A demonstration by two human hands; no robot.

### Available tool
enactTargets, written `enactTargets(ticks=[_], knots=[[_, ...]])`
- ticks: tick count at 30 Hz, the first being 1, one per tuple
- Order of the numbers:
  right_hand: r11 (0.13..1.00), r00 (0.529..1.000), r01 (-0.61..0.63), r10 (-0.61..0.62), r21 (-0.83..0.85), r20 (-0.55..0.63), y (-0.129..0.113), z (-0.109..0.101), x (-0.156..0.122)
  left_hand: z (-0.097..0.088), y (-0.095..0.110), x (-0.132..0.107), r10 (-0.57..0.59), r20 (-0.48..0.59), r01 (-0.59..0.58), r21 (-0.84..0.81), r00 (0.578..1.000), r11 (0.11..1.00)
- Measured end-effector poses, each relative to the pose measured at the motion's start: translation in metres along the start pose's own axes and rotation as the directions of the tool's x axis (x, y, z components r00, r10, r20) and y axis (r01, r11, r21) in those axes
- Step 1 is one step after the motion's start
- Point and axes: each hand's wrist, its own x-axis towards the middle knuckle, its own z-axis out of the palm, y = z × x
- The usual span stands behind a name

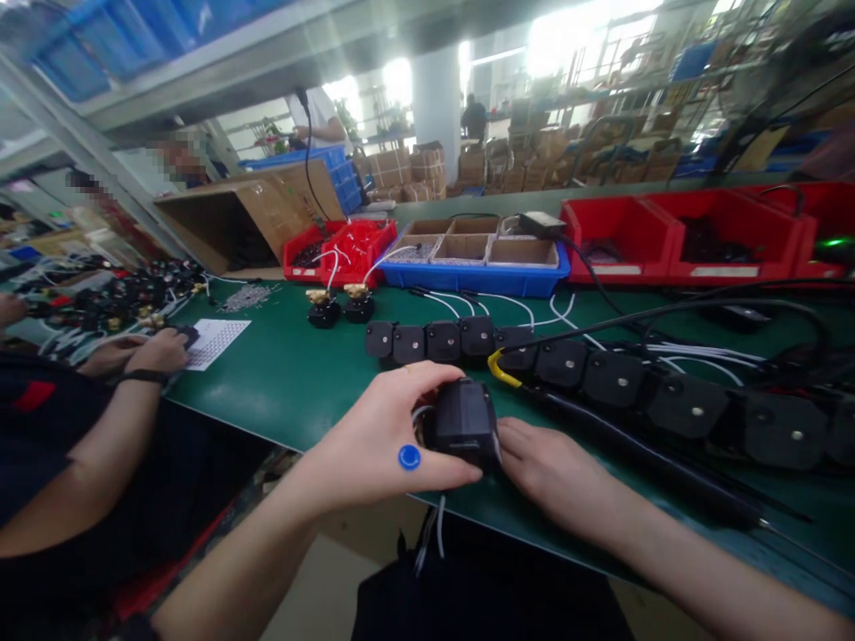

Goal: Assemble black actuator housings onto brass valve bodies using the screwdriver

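Observation:
My left hand (380, 436) grips a black boxy unit (466, 417) between thumb and fingers, just above the near edge of the green bench. A blue round dot sits on this hand. White wire shows at the unit's left side, and a pale wire hangs below it. My right hand (548, 463) presses its bent fingers against the unit's right side; its fingertips are partly hidden. Beyond my hands runs a row of similar black units (443, 341) with white wires. Right of them lies a black pen-shaped power screwdriver (621, 445) with a yellow hook (502, 367).
Behind stand a blue divided tray (468, 278), red bins (618, 240) and a smaller red bin (361, 249). Two black units with brass fittings (323, 307) stand left of centre. A co-worker's hands (157, 352) work at the left by a white sheet (217, 343). Black cables cross the right side.

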Motion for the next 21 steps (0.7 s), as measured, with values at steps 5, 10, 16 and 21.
enactTargets(ticks=[5,10,16,21], knots=[[0.989,0.995,-0.030,0.016,-0.146,-0.094,-0.005,-0.008,-0.034,0.022,0.016,0.014,0.080,0.177,-0.126,0.266,0.981,0.956],[0.972,0.992,-0.102,0.084,-0.213,-0.090,0.003,-0.022,-0.055,0.053,0.030,0.026,0.067,0.371,-0.243,0.452,0.926,0.858],[0.929,0.962,-0.262,0.274,-0.263,0.009,0.016,-0.025,-0.060,0.090,0.045,0.037,-0.013,0.431,-0.282,0.613,0.902,0.738],[0.891,0.903,-0.386,0.418,-0.241,0.100,0.017,-0.036,-0.058,0.095,0.059,0.043,-0.057,0.476,-0.307,0.650,0.877,0.695]])
